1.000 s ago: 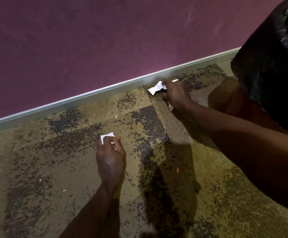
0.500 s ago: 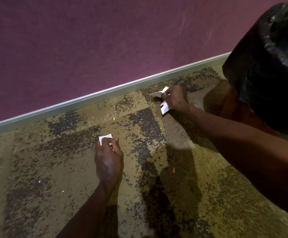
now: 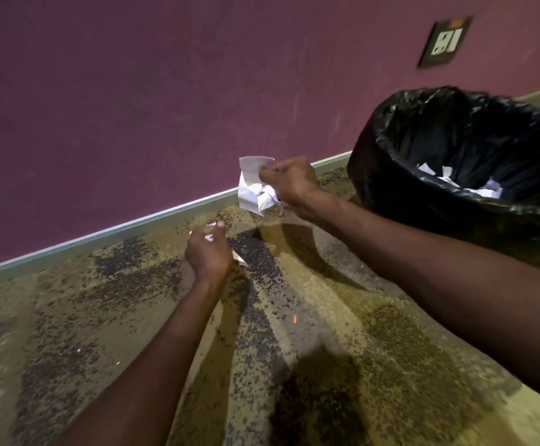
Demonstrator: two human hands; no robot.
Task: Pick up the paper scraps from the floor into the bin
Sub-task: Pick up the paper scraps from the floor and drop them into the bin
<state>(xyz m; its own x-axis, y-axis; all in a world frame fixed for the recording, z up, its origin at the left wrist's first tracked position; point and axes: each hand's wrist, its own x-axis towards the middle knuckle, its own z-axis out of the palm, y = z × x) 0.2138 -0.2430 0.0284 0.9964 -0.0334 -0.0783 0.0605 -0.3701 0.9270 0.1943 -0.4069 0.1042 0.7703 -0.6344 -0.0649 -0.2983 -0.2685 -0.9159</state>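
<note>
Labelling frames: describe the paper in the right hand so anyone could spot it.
Start at the black-lined bin by the purple wall. Just left of it, the right hand pinches a crumpled white paper wad above the floor. It is far bigger than the scrap in the left hand.

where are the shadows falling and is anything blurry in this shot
Head view: dark shadows of both arms fall on the carpet below and toward the camera; the bin rim and wall socket are smeared by motion blur; the left hand is slightly soft; the straight baseboard runs tilted across the frame.
</note>
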